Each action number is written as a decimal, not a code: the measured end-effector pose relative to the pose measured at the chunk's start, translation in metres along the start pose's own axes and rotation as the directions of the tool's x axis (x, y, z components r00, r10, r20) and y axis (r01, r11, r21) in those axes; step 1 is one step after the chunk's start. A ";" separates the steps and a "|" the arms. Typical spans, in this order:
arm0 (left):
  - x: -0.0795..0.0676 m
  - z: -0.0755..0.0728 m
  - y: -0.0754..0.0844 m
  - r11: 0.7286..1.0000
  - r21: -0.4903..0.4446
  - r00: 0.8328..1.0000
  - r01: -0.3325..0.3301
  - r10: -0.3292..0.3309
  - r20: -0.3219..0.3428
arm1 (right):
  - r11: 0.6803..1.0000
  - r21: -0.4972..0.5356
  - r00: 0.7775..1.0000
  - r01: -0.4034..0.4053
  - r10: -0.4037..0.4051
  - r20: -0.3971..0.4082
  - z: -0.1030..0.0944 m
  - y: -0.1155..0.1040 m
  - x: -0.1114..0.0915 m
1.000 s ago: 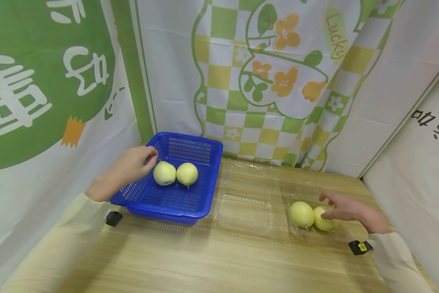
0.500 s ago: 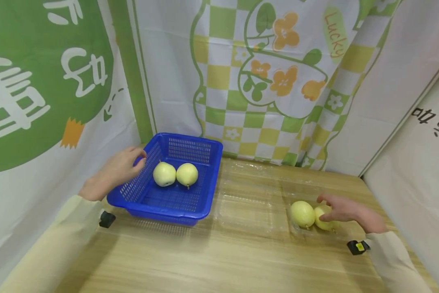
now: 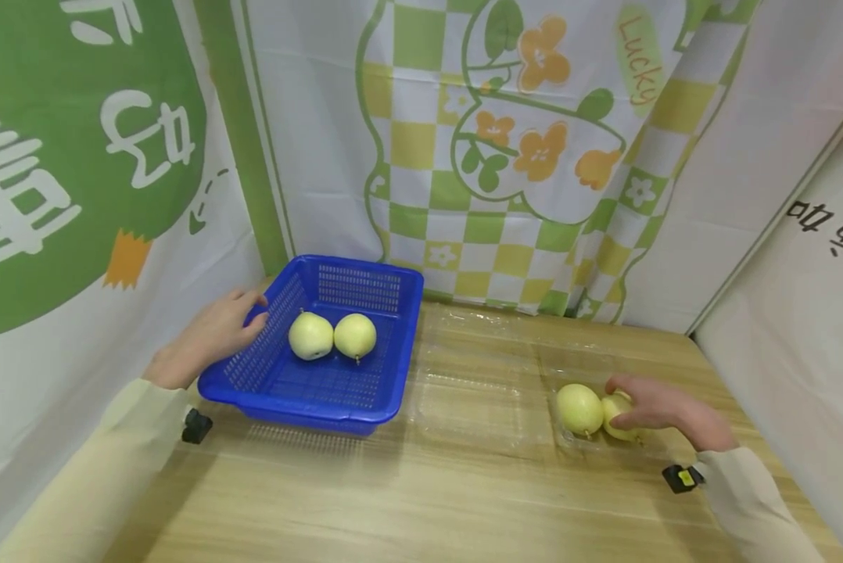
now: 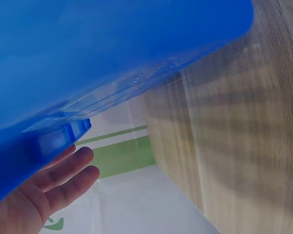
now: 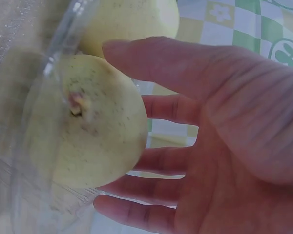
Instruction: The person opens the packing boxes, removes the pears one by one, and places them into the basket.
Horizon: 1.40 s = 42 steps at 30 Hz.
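My left hand (image 3: 213,332) is at the left rim of the blue plastic basket (image 3: 375,413), fingers relaxed and slightly bent. In the left wrist view its fingers (image 4: 71,187) show beyond the basket's edge. Two pale yellow-green pears, one on the left (image 3: 311,336) and one on the right (image 3: 355,336), lie side by side inside the basket. My right hand (image 3: 664,407) reaches over the right-hand pear (image 5: 95,126) in a clear plastic container (image 3: 569,444). Its thumb and spread fingers stand around that pear, with a gap before the palm. Another pear (image 3: 579,409) sits beside it.
The container's transparent open half (image 3: 471,407) lies flat between basket and pears on the wooden table (image 3: 421,508). A checkered curtain (image 3: 478,234) hangs behind the table. White and green printed cloth (image 3: 77,195) closes off the left, and a white cloth (image 3: 794,313) the right.
My left hand has moved left and slightly down, from over the basket to its left rim. My right hand has come lower around the right-hand pear. The pears have stayed in place.
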<state>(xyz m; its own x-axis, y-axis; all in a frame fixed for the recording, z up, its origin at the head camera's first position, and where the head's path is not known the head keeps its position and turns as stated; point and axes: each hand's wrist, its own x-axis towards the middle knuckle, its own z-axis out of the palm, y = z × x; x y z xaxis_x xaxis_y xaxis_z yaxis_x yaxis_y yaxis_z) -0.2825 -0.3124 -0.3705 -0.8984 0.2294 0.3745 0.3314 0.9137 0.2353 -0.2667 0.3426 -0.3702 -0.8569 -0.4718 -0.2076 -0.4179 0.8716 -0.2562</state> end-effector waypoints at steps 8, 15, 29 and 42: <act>-0.003 0.004 0.000 1.000 -0.018 0.999 0.013 -0.012 0.030 | 0.999 -0.043 0.999 -0.011 0.009 -0.045 0.006 -0.004 0.002; 0.001 0.006 -0.001 0.996 -0.044 0.994 0.074 -0.070 0.081 | 0.999 -0.043 0.998 -0.027 0.025 -0.052 0.011 -0.004 0.002; 0.001 0.008 -0.001 0.994 -0.070 0.990 0.088 -0.080 0.113 | 0.990 -0.143 0.995 0.012 -0.026 -0.099 0.029 -0.001 0.008; 0.001 0.009 -0.004 0.992 -0.074 0.989 0.103 -0.094 0.112 | 0.988 -0.147 0.992 0.048 -0.064 -0.106 0.031 0.000 0.010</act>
<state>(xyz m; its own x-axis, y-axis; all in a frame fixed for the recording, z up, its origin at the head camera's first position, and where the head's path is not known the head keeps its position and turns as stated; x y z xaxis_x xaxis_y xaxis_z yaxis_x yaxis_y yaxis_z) -0.2876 -0.3128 -0.3792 -0.9523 0.1784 0.2476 0.2575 0.9051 0.3383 -0.2663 0.3340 -0.4014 -0.8553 -0.5104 -0.0895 -0.4988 0.8578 -0.1243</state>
